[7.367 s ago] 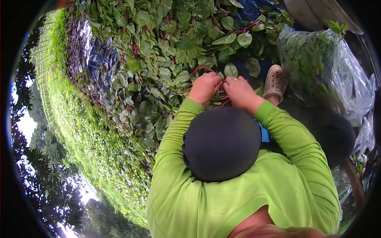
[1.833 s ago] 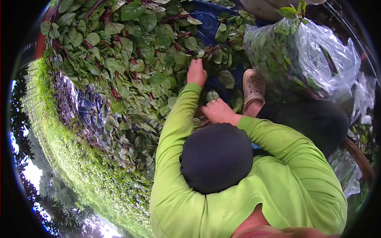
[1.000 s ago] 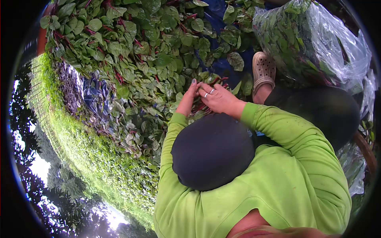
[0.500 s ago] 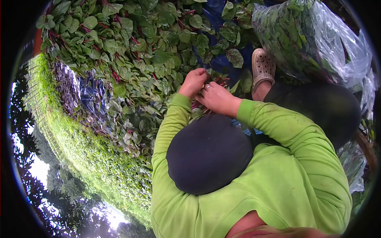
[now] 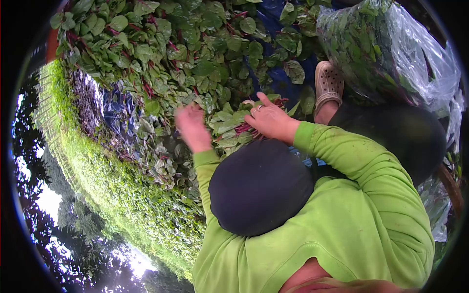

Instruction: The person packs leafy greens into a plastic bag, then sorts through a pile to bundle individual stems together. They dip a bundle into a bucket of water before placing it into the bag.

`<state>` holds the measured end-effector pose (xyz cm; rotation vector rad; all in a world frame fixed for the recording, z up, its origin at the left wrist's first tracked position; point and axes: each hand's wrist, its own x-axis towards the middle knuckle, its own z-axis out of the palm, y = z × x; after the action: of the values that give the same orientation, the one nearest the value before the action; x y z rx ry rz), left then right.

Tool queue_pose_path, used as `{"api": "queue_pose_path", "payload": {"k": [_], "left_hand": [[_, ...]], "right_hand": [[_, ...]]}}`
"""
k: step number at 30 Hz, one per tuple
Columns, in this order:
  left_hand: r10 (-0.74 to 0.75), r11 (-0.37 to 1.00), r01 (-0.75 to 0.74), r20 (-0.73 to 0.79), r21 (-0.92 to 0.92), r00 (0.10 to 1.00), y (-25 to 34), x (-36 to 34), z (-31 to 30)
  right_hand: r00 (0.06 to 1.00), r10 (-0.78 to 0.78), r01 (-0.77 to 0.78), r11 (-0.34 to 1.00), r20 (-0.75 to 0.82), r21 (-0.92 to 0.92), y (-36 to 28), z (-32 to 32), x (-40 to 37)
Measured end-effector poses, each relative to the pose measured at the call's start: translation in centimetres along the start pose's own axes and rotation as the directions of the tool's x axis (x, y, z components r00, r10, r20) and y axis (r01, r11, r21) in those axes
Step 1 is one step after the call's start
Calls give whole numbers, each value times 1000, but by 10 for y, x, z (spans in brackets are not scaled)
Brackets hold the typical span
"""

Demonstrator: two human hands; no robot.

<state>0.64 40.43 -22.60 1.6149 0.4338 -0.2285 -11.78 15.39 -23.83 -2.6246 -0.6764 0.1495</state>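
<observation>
My right hand, with a ring on one finger, is closed around a bunch of red-stemmed leafy greens. The stems come out near my fingers, and the leaves spread to the left in front of my dark-clad left knee. My left hand is to the left, apart from the bunch, over the heap of loose greens. Motion smears its fingers, so I cannot make out their shape or anything in them.
Blue sheeting shows under the greens. At the upper right, a clear plastic bag holds more greens. My right foot wears a tan clog beside it. Green growing plants stretch along the left.
My left hand has moved left, away from my right hand and the bunch. My right hand stays on the bunch, whose leaves now show more. The view has shifted slightly.
</observation>
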Motion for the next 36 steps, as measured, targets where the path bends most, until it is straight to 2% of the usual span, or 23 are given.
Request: {"api": "queue_pose_path", "payload": {"k": [1, 2, 4, 5, 6, 7, 9, 10, 12, 13, 15, 16, 17, 18, 20, 23, 25, 28, 29, 31, 32, 33, 36], "left_hand": [[-38, 972, -28, 273, 234, 961, 8, -20, 32], [-137, 891, -119, 509, 438, 850, 18, -39, 64], [-634, 655, 78, 491, 751, 597, -69, -1, 64], [-566, 629, -87, 532, 773, 629, -93, -3, 64], [-608, 494, -149, 464, 856, 644, -67, -22, 75], [-520, 588, -215, 569, 779, 637, -47, -41, 77], [-510, 770, 66, 551, 634, 661, -78, -50, 62], [-517, 816, 192, 539, 546, 665, -82, -57, 59], [-599, 800, 480, 466, 359, 651, -53, -80, 68], [-586, 810, 507, 460, 295, 667, -54, -82, 68], [-554, 821, 546, 459, 165, 694, -65, -72, 70], [-476, 857, 317, 389, 406, 789, -66, -60, 66], [-359, 780, 74, 346, 622, 867, -60, -43, 58], [-213, 599, -155, 343, 785, 915, -52, -22, 51], [145, 406, -411, 386, 816, 911, -40, 17, 45], [631, 517, -613, 219, 597, 745, -48, 35, -21], [369, 873, -381, 98, 303, 924, 6, -11, -12], [271, 782, -333, 193, 527, 943, 28, -28, -24], [277, 762, -360, 232, 538, 933, 26, -22, -30], [269, 720, -405, 312, 564, 911, 18, -7, -41], [232, 813, -327, 247, 481, 941, 25, -12, -31], [225, 805, -333, 265, 491, 937, 28, -7, -24], [300, 752, -432, 324, 498, 897, 44, 17, 1]], "right_hand": [[1000, -2, 2, 1000, 17, -5, -1, -2, 0], [1000, 12, -12, 1000, 16, -18, -3, -8, -2], [997, 59, -61, 997, 55, 42, -5, -13, -6], [991, 89, -100, 989, 95, 112, -2, -6, -9], [983, 121, -145, 972, 136, 183, 1, 3, -11], [990, 116, -130, 971, 84, 199, 4, 13, -16], [996, 92, -86, 969, -16, 230, 8, 26, -23], [919, 65, -203, 923, 389, 327, 13, -2, -13], [916, 49, -166, 950, 397, 265, 15, 2, -9], [915, 45, -150, 961, 401, 234, 14, 9, -9], [978, 32, -67, 984, 205, 164, 13, 5, -8], [994, 21, -34, 992, 109, 123, 10, -4, -5], [1000, 7, -8, 997, 13, 79, 8, -15, 0], [1000, 2, -4, 994, 21, 113, 12, -40, 8], [998, 19, -21, 999, -60, -43, 23, -104, 15], [978, 207, -209, 973, -31, -99, 29, -238, 14], [922, 277, -343, 908, -270, -242, 39, -317, -4], [768, 352, -597, 696, -534, -399, 74, -427, -42], [712, 202, -594, 683, -673, -424, 82, -460, -63], [533, 495, -839, 414, -686, -352, 37, -535, -84], [520, 438, -849, 358, -733, -388, 53, -549, -96], [509, 376, -857, 297, -774, -420, 78, -565, -109], [494, 529, -851, 128, -690, -510, 119, -583, -113]]}}
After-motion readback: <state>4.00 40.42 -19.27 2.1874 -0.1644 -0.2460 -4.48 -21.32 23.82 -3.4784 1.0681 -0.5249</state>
